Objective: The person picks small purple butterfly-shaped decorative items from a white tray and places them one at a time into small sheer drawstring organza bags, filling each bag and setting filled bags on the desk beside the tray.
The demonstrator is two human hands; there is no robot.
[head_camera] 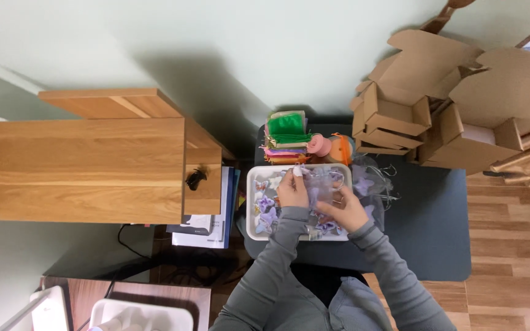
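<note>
Over the white tray (pixel 254 228) on the dark blue table (pixel 437 227), both of the person's hands met on a sheer lilac organza pouch (pixel 321 184). The left hand (pixel 292 190) pinched its near edge with fingers closed on the fabric, and the right hand (pixel 343 208) gripped the other side, so the mouth was held spread above the tray, where anything dropped would land among the purple and white butterfly trinkets (pixel 266 208). More sheer pouches (pixel 369 184) lay just right of the tray, within reach. A stack of coloured pouches (pixel 285 144) sat just behind it, and folded cardboard boxes (pixel 437 104) were piled at the far right.
</note>
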